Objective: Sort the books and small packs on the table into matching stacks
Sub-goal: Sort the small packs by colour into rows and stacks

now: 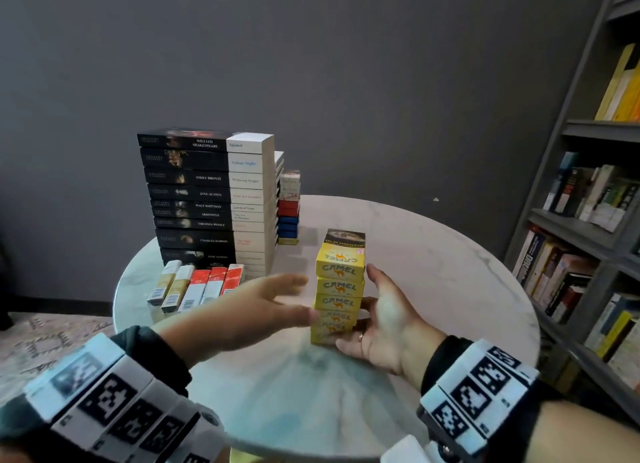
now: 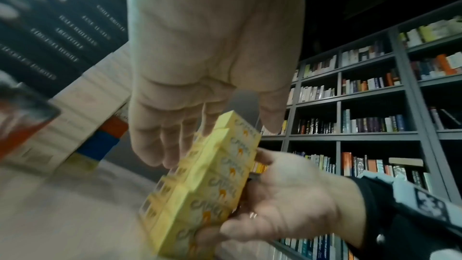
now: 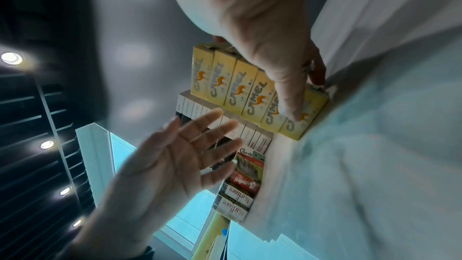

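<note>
A stack of several yellow Camel packs (image 1: pixel 339 289) stands upright near the middle of the round table (image 1: pixel 433 289). My right hand (image 1: pixel 384 313) grips the stack from its right side, with fingers wrapped around the lower packs (image 3: pixel 292 106). My left hand (image 1: pixel 277 300) hovers just left of the stack, fingers straight and spread, holding nothing. It looks blurred, and its lowest digit reaches the stack's lower packs. The left wrist view shows the stack (image 2: pixel 207 185) tilted in frame between the left hand (image 2: pixel 190 86) and the right hand (image 2: pixel 282 205).
A tall stack of books (image 1: pixel 207 203) with black and white spines stands at the back left. Red and blue packs (image 1: pixel 288 216) are piled behind it. Gold and red packs (image 1: pixel 197 286) stand in a row before the books. A bookshelf (image 1: pixel 588 220) lines the right wall.
</note>
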The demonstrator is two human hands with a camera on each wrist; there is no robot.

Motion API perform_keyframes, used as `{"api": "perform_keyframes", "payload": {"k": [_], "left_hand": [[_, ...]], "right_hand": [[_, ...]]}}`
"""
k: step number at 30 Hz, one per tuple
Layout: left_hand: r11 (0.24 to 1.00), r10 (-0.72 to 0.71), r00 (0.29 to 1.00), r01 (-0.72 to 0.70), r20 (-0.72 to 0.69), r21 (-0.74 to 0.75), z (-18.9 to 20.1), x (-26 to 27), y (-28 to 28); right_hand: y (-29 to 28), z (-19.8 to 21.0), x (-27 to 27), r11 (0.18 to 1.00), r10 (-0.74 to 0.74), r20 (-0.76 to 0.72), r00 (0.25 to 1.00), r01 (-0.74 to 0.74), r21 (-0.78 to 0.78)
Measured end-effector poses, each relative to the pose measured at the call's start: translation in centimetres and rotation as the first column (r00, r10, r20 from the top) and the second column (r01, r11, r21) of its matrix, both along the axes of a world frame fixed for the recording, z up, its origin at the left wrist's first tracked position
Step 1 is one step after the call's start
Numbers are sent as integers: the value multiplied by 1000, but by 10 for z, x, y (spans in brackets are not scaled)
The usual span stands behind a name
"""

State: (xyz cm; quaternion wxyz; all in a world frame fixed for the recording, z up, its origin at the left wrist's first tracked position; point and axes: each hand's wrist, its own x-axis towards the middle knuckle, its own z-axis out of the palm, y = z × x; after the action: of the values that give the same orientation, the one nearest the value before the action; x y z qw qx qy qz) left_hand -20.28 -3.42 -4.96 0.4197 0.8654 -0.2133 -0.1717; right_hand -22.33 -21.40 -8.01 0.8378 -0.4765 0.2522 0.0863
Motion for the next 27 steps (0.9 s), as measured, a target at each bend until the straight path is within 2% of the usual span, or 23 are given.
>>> {"api": "perform_keyframes", "payload": {"k": [2,4,7,10,15,20,24,27], "left_hand": [[1000,16,992,-17,127,7,18,4,7],[997,70,951,-78,301,15,37,14,14],[983,142,823,-185,551,22,65,36,23],[973,146,733,-229,664,39,79,57,28],[955,80,644,-269,761,127,73,85,32],[936,-143,579,-185,802,300,51,97,20],[891,-273,568,-156,777,427,42,112,12],[824,-349,609,-162,712,543,39,122,3]], "right_hand": [[6,2,11,1000,-13,23,1000,13,11],[11,5,23,999,-19,30,999,19,-25],[18,9,42,995,-37,26,999,39,-96],[23,11,62,991,-53,37,998,57,-120],[31,18,91,990,-36,61,998,44,-131],[33,13,125,993,11,66,998,-3,-118],[37,10,152,987,33,118,992,-14,-159],[38,10,161,983,60,164,985,-30,-183]]}}
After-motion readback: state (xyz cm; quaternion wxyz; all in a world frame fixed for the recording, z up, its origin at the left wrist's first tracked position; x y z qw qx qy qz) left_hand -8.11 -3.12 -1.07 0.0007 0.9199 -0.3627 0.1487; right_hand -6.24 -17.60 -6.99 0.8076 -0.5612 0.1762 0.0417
